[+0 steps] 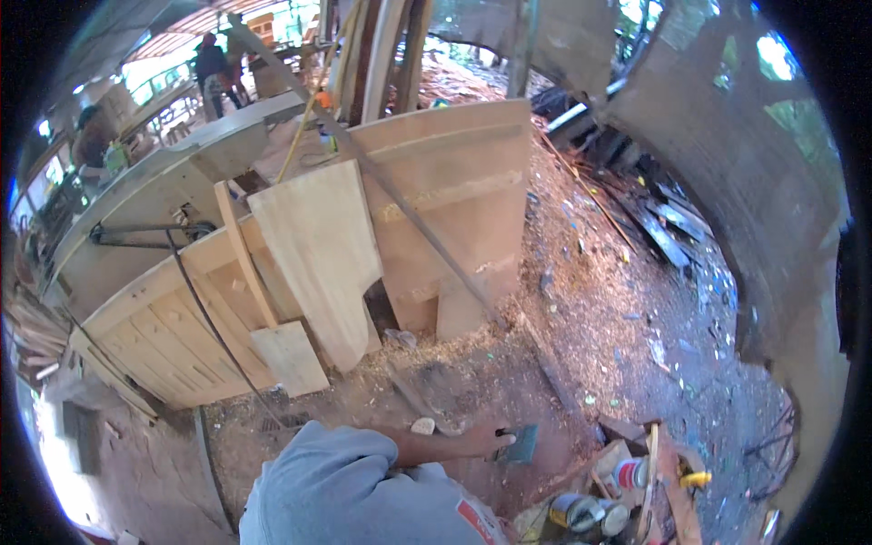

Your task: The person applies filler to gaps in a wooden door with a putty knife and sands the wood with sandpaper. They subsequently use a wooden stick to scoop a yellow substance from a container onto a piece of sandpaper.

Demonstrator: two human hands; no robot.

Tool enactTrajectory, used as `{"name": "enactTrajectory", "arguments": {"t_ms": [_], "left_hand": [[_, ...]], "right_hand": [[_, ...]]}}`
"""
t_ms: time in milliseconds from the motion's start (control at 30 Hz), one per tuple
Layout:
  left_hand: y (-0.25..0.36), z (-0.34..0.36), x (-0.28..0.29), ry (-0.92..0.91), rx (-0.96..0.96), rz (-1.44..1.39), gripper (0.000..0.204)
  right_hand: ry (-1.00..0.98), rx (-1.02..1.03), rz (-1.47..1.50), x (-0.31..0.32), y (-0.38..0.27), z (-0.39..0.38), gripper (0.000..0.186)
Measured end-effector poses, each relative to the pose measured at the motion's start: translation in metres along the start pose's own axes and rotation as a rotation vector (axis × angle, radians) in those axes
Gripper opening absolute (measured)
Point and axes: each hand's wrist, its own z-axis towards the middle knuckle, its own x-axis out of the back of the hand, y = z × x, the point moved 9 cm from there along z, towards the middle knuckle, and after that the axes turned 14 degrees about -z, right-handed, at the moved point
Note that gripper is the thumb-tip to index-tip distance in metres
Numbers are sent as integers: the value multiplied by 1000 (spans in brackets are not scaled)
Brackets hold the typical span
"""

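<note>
Bare from the elbow down, my left arm reaches across to the right from a grey sleeve. My left hand [486,441] is closed at one edge of a flat, teal, roughly rectangular piece [519,444]; its exact kind is too small to tell. Below that piece is a dusty brown floor. A small pale round object [422,425] lies just beyond my forearm. My right hand is out of sight. To the lower right, nearest the teal piece, stand an open-looking tin can [574,512] and a red-and-white can [630,472] among wood offcuts.
A pale shaped board [318,245] leans against wooden panels [445,182] ahead. One long dark strip [409,209] crosses them diagonally. Wood shavings [581,300] and scraps cover the ground at right, beside a big grey sheet [718,163]. People [213,73] stand far back left.
</note>
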Motion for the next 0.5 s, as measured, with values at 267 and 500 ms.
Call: {"name": "enactTrajectory", "arguments": {"t_ms": [267,500], "left_hand": [[95,-29,-3,106,-122,-271,19],[121,13,-44,24,-182,-321,20]], "right_hand": [[195,-40,30,11,38,-106,38],[501,-221,371,44,46,-186,36]]}}
